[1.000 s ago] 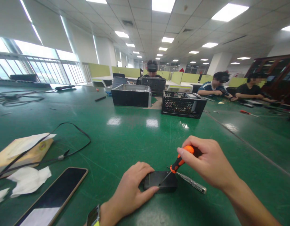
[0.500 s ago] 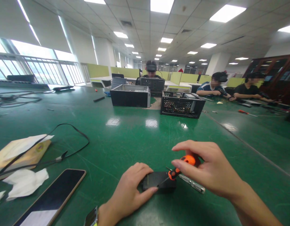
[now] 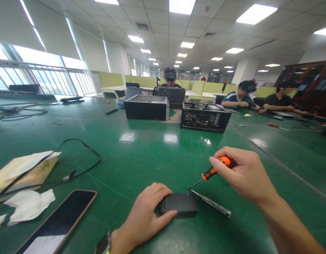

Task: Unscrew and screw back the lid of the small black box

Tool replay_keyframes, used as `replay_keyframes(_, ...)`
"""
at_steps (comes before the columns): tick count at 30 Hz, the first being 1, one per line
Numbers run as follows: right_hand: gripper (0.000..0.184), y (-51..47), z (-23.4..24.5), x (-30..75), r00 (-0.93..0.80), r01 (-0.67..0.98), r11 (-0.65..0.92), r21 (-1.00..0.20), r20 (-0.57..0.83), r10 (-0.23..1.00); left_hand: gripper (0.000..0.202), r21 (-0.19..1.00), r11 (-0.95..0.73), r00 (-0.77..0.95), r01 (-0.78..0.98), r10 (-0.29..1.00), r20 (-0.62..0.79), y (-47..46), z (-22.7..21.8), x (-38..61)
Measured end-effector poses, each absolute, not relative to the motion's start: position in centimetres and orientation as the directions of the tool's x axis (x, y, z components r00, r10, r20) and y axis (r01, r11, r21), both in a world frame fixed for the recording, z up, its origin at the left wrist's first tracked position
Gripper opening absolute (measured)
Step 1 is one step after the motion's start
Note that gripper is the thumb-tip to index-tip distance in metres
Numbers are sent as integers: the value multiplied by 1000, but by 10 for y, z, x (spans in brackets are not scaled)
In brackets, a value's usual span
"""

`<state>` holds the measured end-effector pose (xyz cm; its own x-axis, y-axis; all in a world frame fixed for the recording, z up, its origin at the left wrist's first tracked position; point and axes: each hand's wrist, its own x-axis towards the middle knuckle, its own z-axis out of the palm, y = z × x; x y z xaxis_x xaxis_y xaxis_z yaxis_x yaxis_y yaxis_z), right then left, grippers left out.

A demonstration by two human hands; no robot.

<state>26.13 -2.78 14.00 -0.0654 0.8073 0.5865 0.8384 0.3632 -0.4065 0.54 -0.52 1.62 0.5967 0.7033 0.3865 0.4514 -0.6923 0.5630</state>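
A small black box [image 3: 182,204], flat and rectangular, lies on the green table. My left hand [image 3: 149,211] grips its left end between thumb and fingers. An orange-and-black screwdriver [image 3: 213,171] is held in my right hand [image 3: 239,169], above and to the right of the box. Its thin shaft slants down to the left, and the tip is clear of the box, near the tip of a second screwdriver. That second screwdriver [image 3: 214,204], with a clear handle, lies on the table just right of the box.
A phone [image 3: 59,218], crumpled tissue [image 3: 32,206], a yellowish packet [image 3: 43,173] and a black cable [image 3: 95,151] lie to the left. Two open computer cases [image 3: 147,111] [image 3: 202,120] stand further back. Several people sit around the table's far side; another screwdriver [image 3: 278,126] lies at right.
My right hand has lifted the orange screwdriver up and to the right, taking its tip off the box's top. My left hand and the box have stayed in place.
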Motion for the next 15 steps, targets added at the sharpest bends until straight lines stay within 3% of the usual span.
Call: replay_keyframes(15,25,-23,136,260,-96,835,354,-421,522,847,25,541,-701,596,464,699,395,-5,17,5)
